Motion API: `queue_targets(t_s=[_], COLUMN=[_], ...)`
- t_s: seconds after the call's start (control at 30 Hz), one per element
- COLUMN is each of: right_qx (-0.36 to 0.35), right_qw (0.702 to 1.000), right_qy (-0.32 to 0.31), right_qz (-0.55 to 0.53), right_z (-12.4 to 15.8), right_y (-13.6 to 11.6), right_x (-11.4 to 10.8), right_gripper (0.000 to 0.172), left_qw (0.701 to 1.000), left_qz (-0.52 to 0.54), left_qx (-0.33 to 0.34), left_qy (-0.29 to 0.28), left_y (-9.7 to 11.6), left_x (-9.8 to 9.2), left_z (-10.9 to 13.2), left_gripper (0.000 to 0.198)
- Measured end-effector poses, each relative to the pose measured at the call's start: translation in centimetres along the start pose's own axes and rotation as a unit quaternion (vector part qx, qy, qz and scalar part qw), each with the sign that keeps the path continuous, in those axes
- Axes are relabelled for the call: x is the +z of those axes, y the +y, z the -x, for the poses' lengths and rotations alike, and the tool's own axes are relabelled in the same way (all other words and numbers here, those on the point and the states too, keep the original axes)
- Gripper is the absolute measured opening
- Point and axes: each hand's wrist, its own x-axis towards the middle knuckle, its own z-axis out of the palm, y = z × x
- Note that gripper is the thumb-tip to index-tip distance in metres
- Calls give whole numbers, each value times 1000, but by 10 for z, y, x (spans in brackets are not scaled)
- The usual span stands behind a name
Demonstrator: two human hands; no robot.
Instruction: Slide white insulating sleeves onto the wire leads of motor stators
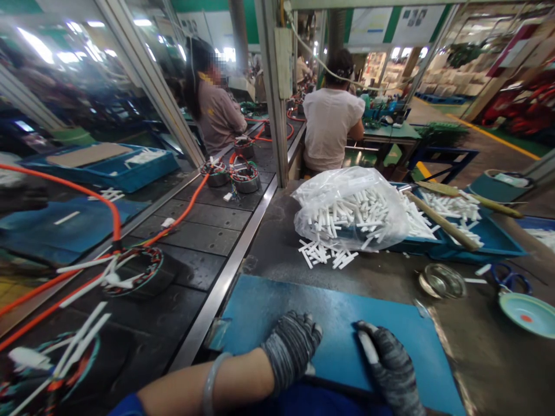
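My left hand [292,346], in a grey striped glove, rests on the blue mat [347,306] with its fingers curled down. A small white bit shows under its palm side; what the fingers hold, if anything, is hidden. To its right, my right hand [392,364], gloved alike, is closed along a short white tube [368,348] lying by the thumb. Ahead of the mat, loose white tubes [327,254] lie in a small heap, just before a clear plastic bag [351,208] full of the same tubes.
Blue trays [498,237] with white tubes stand at right, a wooden-handled tool [442,222] across them. Nearby are a metal bowl [442,281], blue-handled scissors [511,280] and a green dish [529,314]. Wired motor stators [134,271] sit on the conveyor [195,231] at left. Two people work ahead.
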Motion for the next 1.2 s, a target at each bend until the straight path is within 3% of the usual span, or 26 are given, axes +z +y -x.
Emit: queue_targets(t_s=[0.23, 0.63, 0.9, 1.2], right_qx=[0, -11, -1, -19], right_qw=[1000, 1000, 1000, 1000], right_qy=[2, 0, 3, 12], right_qz=[-21, -2, 0, 6], right_z=[-1, -4, -2, -8], right_y=[-2, -2, -1, -4], right_x=[-1, -1, 0, -3], right_gripper=[35, 43, 40, 37], left_qw=[1000, 1000, 1000, 1000], left_qz=[-10, -4, 4, -7], left_qx=[2, 4, -2, 3], left_qy=[-13, 1, -21, -1], left_y=[-2, -2, -1, -4], left_x=[1, 0, -3, 2], left_z=[1, 1, 0, -2], left_gripper=[77, 76, 77, 76])
